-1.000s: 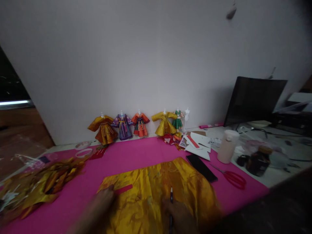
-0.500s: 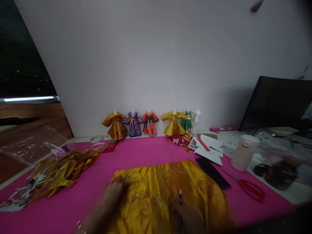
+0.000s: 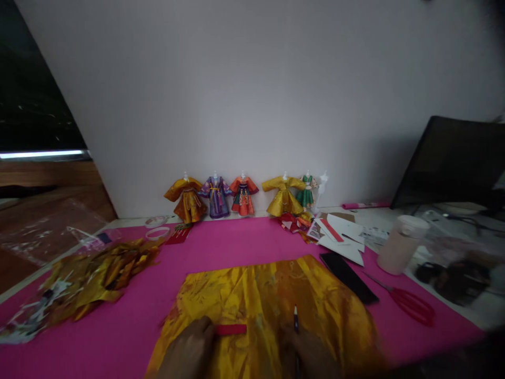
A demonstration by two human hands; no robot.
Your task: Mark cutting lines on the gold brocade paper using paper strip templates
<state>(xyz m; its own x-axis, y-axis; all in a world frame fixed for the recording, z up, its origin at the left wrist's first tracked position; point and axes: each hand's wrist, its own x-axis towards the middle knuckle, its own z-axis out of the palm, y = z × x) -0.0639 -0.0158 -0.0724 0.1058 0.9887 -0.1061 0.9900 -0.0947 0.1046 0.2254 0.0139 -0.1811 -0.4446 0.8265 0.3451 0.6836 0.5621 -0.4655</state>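
A golden-yellow patterned piece of shiny cloth (image 3: 260, 295) is spread over the pink mat in front of me. My left hand (image 3: 193, 342) is closed, with its fingers at the end of a flat red strip (image 3: 231, 329) that lies across the cloth. My right hand (image 3: 307, 347) rests over the cloth further right, closed around a dark pencil (image 3: 296, 321) whose pale tip points away from me. Its fingers are dim and partly blurred.
Small dressed doll forms (image 3: 216, 197) stand along the wall. Golden scraps (image 3: 106, 273) lie left on the pink mat (image 3: 229, 242). To the right are a black phone-like slab (image 3: 349, 278), red-handled scissors (image 3: 412, 305), white card pieces (image 3: 343, 231), a pale bottle (image 3: 402, 245) and a monitor (image 3: 453, 163).
My left hand has come from the cloth's upper left edge down and nearer to me; the red strip now shows beside it. My right hand still holds the pencil, and the view has shifted slightly.
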